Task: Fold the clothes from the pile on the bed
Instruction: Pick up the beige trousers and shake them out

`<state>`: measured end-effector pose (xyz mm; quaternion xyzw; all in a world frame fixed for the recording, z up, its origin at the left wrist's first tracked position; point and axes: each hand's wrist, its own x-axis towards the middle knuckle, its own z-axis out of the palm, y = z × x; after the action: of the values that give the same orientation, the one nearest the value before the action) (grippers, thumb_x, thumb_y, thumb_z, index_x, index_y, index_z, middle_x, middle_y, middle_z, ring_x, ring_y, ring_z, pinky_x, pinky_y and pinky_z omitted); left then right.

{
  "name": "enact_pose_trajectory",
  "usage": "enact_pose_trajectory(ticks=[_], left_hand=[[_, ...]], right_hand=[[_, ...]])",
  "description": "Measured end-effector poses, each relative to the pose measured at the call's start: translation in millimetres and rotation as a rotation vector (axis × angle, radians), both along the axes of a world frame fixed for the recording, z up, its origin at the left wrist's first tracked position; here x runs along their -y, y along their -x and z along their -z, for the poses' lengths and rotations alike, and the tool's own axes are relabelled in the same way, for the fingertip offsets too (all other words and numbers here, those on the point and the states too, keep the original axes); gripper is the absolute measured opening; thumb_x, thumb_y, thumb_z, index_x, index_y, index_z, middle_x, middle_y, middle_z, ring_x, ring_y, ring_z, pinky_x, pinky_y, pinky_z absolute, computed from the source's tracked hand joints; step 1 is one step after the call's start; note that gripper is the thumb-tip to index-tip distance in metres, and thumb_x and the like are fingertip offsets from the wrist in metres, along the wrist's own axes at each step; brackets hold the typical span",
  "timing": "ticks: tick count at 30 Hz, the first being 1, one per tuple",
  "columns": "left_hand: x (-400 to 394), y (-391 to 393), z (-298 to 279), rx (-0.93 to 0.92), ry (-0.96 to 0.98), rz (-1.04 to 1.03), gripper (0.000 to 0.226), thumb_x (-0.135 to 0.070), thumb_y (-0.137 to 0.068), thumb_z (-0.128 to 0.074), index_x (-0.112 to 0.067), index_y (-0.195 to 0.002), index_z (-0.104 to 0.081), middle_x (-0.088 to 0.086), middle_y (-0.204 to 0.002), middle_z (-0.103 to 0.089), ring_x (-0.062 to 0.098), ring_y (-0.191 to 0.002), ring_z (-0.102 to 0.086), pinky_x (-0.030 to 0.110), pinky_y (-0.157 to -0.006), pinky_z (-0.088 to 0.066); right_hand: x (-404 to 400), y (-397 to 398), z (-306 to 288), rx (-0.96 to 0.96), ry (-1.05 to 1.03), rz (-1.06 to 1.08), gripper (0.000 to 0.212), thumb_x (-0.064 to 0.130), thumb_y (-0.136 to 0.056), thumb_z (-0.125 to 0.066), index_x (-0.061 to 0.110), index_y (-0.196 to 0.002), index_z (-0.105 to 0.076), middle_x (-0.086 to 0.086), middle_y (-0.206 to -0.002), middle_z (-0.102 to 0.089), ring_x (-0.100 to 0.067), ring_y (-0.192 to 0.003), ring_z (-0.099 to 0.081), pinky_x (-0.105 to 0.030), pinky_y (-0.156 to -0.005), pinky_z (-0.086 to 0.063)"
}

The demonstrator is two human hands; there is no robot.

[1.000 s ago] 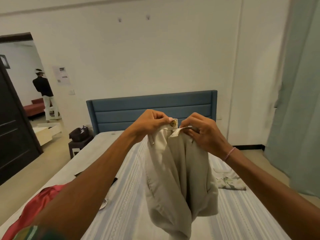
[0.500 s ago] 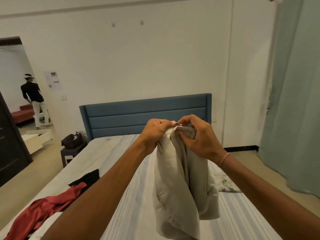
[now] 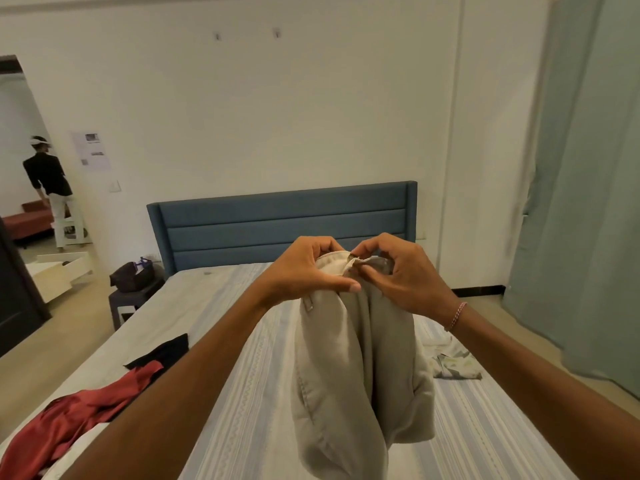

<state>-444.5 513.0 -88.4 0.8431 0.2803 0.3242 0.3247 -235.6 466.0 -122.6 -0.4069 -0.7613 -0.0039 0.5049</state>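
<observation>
Both hands, left hand (image 3: 308, 268) and right hand (image 3: 398, 271), now pinch the beige trousers' (image 3: 360, 368) waistband ends together above the bed (image 3: 242, 375), closing it before folding.

The beige trousers (image 3: 353, 375) are matt woven cloth with stitched seams. The bed (image 3: 242, 393) wears a striped, faintly textured sheet; its blue headboard (image 3: 277, 223) looks upholstered in matt fabric. The red garment (image 3: 76, 420) has a slight sheen.

The trousers (image 3: 349, 375) are plain beige, the bed sheet (image 3: 242, 393) pale with blue-grey stripes, the headboard (image 3: 277, 223) blue, and one loose garment (image 3: 69, 424) red, another (image 3: 162, 353) black.
</observation>
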Motion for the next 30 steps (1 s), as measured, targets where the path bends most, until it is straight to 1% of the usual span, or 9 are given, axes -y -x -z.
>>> enact_pose_trajectory(ticks=[4,7,9,12,14,16,21,24,30], left_hand=[[0,2,3,-0.030,-0.104,-0.032,0.024,-0.027,-0.081,-0.083,-0.020,-0.099,-0.069,-0.003,-0.092,-0.071,0.012,-0.085,-0.067,0.026,-0.073,-0.060],[-5,5,6,-0.063,-0.159,-0.036,0.017,-0.028,-0.086,-0.078,-0.024,-0.100,-0.069,-0.008,-0.092,-0.069,0.008,-0.087,-0.065,0.020,-0.071,-0.059],[-6,8,5,-0.084,-0.185,-0.030,0.015,-0.029,-0.089,-0.074,-0.023,-0.102,-0.071,-0.008,-0.093,-0.070,0.007,-0.088,-0.066,0.021,-0.072,-0.059],[-5,10,4,-0.138,-0.190,-0.007,0.028,-0.041,-0.090,-0.066,-0.017,-0.105,-0.073,-0.002,-0.095,-0.071,0.013,-0.086,-0.067,0.030,-0.076,-0.061],[-3,11,4,-0.180,-0.220,0.000,0.043,-0.050,-0.088,-0.060,-0.012,-0.103,-0.074,0.005,-0.091,-0.071,0.020,-0.082,-0.067,0.036,-0.073,-0.060],[-2,12,6,-0.202,-0.263,0.007,0.048,-0.052,-0.089,-0.057,-0.008,-0.099,-0.073,0.009,-0.087,-0.069,0.023,-0.077,-0.065,0.037,-0.067,-0.057],[3,12,10,-0.204,-0.288,0.026,0.050,-0.050,-0.094,-0.051,-0.003,-0.090,-0.068,0.012,-0.078,-0.063,0.025,-0.069,-0.058,0.034,-0.061,-0.048],[7,11,12,-0.195,-0.286,0.021,0.052,-0.051,-0.096,-0.047,-0.004,-0.089,-0.069,0.012,-0.076,-0.062,0.027,-0.069,-0.057,0.038,-0.062,-0.048],[12,7,17,-0.142,-0.224,-0.007,0.043,-0.042,-0.101,-0.047,-0.006,-0.094,-0.070,0.009,-0.080,-0.064,0.022,-0.073,-0.059,0.031,-0.065,-0.051]], right_hand=[[4,-4,-2,0.016,0.120,-0.033,0.024,0.026,-0.088,-0.073,0.021,-0.111,-0.067,0.012,-0.101,-0.066,-0.004,-0.093,-0.065,-0.014,-0.081,-0.054],[9,-5,-8,0.009,0.210,-0.080,0.029,0.037,-0.086,-0.066,0.023,-0.112,-0.067,0.012,-0.102,-0.068,-0.003,-0.096,-0.065,-0.016,-0.082,-0.055],[13,-4,-12,-0.023,0.255,-0.124,0.031,0.036,-0.085,-0.066,0.022,-0.112,-0.069,0.010,-0.102,-0.071,-0.005,-0.096,-0.067,-0.018,-0.082,-0.056],[15,-4,-15,-0.029,0.283,-0.140,0.029,0.033,-0.087,-0.067,0.020,-0.112,-0.071,0.008,-0.101,-0.072,-0.006,-0.095,-0.068,-0.018,-0.079,-0.056],[16,-4,-15,-0.040,0.302,-0.147,0.026,0.029,-0.089,-0.068,0.017,-0.112,-0.073,0.005,-0.101,-0.074,-0.008,-0.095,-0.069,-0.019,-0.079,-0.057],[16,-4,-15,-0.080,0.325,-0.163,0.023,0.024,-0.092,-0.069,0.015,-0.112,-0.075,0.004,-0.101,-0.076,-0.010,-0.095,-0.071,-0.020,-0.079,-0.057],[20,-1,-14,-0.132,0.365,-0.146,0.020,0.025,-0.093,-0.068,0.015,-0.108,-0.077,0.004,-0.093,-0.077,-0.013,-0.089,-0.071,-0.023,-0.079,-0.058],[21,2,-11,-0.132,0.383,-0.084,0.020,0.026,-0.093,-0.068,0.016,-0.107,-0.077,0.002,-0.090,-0.076,-0.014,-0.087,-0.069,-0.025,-0.079,-0.059],[26,13,-3,-0.195,0.408,-0.016,0.015,0.027,-0.095,-0.065,0.019,-0.103,-0.074,0.000,-0.087,-0.071,-0.016,-0.082,-0.066,-0.018,-0.071,-0.056]])
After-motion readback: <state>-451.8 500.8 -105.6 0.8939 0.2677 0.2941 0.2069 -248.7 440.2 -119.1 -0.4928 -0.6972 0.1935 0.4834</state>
